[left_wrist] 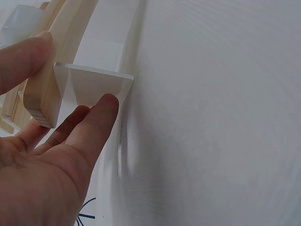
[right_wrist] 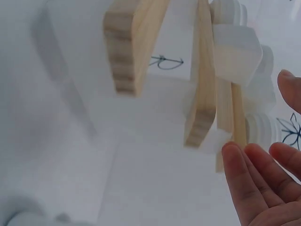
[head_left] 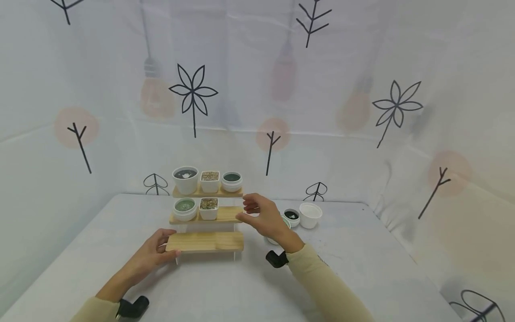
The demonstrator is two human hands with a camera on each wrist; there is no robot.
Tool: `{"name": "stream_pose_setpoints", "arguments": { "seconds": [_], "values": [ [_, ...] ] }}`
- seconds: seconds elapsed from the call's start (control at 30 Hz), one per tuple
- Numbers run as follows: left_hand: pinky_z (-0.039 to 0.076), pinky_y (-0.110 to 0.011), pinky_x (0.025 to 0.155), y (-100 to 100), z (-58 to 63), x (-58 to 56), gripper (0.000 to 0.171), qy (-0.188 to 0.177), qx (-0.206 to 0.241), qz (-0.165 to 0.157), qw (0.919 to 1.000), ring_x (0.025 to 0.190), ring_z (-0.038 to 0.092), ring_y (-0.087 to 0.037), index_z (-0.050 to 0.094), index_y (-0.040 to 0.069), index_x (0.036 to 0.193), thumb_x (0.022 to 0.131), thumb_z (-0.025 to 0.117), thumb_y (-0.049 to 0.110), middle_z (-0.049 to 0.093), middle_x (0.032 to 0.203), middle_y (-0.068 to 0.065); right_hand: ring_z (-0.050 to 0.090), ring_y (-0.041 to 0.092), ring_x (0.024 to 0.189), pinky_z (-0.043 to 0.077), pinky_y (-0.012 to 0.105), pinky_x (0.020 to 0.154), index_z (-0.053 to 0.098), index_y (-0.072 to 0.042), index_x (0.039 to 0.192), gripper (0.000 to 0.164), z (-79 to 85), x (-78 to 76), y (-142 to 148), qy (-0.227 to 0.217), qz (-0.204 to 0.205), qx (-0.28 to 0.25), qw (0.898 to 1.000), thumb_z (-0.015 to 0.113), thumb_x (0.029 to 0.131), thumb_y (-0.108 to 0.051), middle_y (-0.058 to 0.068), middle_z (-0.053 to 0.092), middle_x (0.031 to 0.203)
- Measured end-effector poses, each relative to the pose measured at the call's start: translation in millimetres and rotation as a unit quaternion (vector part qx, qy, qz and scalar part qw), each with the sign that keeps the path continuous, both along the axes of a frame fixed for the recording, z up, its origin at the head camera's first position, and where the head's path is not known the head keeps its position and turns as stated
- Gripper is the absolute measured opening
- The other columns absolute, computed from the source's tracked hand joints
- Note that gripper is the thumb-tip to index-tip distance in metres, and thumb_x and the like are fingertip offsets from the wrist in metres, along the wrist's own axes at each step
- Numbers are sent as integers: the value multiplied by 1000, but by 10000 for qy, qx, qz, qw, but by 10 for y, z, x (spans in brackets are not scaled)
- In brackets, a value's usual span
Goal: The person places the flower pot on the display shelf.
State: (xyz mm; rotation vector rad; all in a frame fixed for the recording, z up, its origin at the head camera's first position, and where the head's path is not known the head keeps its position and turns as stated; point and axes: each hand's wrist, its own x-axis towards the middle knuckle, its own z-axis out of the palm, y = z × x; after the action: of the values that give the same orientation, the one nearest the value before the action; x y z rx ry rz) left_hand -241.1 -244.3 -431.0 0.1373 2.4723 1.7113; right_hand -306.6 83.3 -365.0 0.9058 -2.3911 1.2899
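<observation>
A three-tier wooden display stand [head_left: 205, 241] with thin, pale supports is in front of me. My left hand [head_left: 149, 254] grips the left end of the lowest board, thumb at the front and fingers behind. In the left wrist view, its fingertips [left_wrist: 109, 104] lie by a pale support plate [left_wrist: 91, 82]. Beside the right end of the middle board [head_left: 229, 213] is my right hand [head_left: 265, 218], thumb and fingers apart, holding nothing. The middle board carries a round white pot [head_left: 185, 213] with green contents and a square white pot [head_left: 208, 214] with speckled contents.
The top board bears a large round pot [head_left: 185, 185], a square pot [head_left: 210, 183] and a small round pot [head_left: 232, 188]. Right of the stand are a white cup [head_left: 310, 219] and a dark-filled pot [head_left: 292, 222]; my right hand partly hides another. A printed curtain [head_left: 249, 89] hangs behind.
</observation>
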Motion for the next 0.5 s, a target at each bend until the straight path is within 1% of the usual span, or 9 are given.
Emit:
{"name": "stream_pose_setpoints", "arguments": {
  "seconds": [0.2, 0.33, 0.5],
  "values": [
    [47, -42, 97, 4, 7, 8, 76, -12, -23, 10, 10000, 129, 40, -45, 29, 0, 138, 82, 75, 23, 31, 145, -32, 67, 24, 92, 56, 35, 82, 59, -6, 119, 47, -40, 48, 268, 37, -337, 17, 9994, 79, 79, -23, 7, 65, 104],
    [47, -42, 97, 5, 12, 3, 79, -36, -12, 11, 10000, 130, 40, -45, 29, 0, 139, 82, 76, 26, 31, 145, -32, 66, 24, 92, 56, 33, 82, 59, -6, 118, 47, -82, 64, 428, 49, -461, -9, 9989, 79, 79, -23, 6, 64, 104],
    [47, -42, 97, 5, 4, -3, 80, -49, -26, 8, 10000, 130, 40, -45, 28, 0, 139, 81, 76, 27, 30, 145, -32, 66, 24, 92, 56, 32, 82, 59, -7, 117, 45, -106, 87, 579, 11, -578, 38, 9983, 79, 80, -23, 10, 65, 104]
  ]
}}
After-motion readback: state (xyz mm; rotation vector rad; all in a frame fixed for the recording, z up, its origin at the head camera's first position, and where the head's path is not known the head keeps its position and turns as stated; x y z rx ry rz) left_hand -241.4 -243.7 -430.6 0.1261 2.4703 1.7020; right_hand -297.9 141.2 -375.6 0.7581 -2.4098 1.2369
